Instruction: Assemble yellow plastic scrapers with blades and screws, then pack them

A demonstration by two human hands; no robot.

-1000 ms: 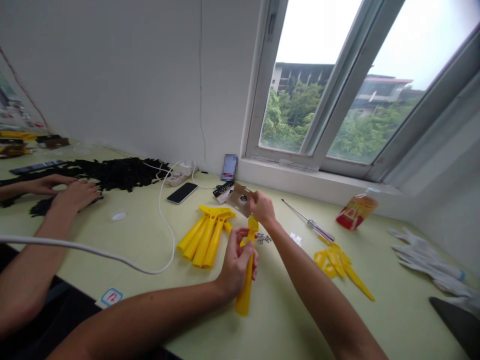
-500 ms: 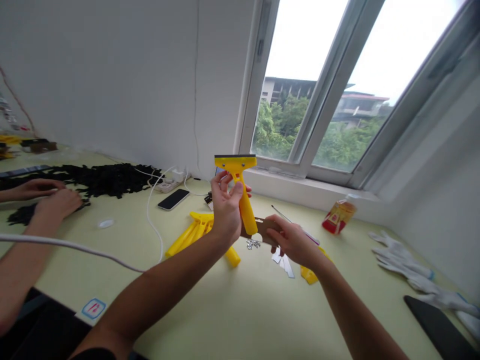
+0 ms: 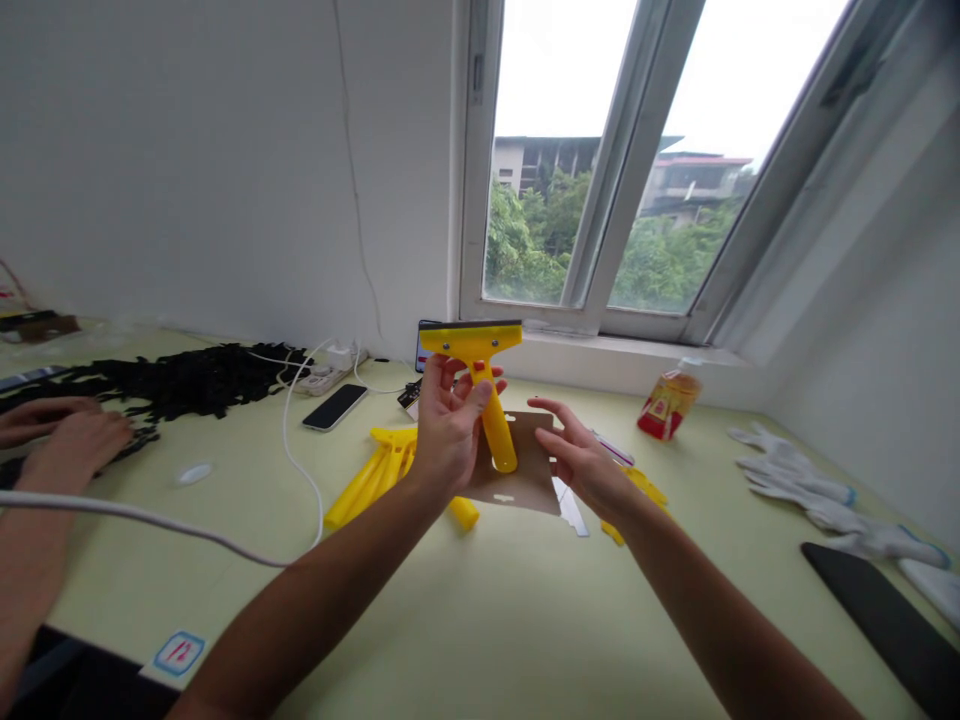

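Observation:
My left hand (image 3: 450, 425) holds a yellow scraper (image 3: 495, 415) upright by its handle. Its wide head, with two screws and a dark edge along the top, points up. Behind the handle is a brown card (image 3: 529, 465) with small cut-outs; I cannot tell whether it lies on the table or is held. My right hand (image 3: 585, 460) is beside the card's right edge, fingers apart and nothing in them. Close below it are thin metal blades (image 3: 570, 508) and yellow plastic pieces (image 3: 646, 487). Several yellow scraper handles (image 3: 371, 480) lie to the left of my left hand.
A white cable (image 3: 150, 512) crosses at left. Behind lie a phone (image 3: 335, 408), a power strip (image 3: 330, 375) and a heap of black pieces (image 3: 210, 380), with a co-worker's hands (image 3: 71, 435) nearby. At right are a bottle (image 3: 667, 403), white gloves (image 3: 810, 490) and a dark flat object (image 3: 877, 610).
My right hand has let go of the brown card and spread its fingers. More of the card now shows behind the scraper, covering the small metal nuts. The view has shifted slightly right.

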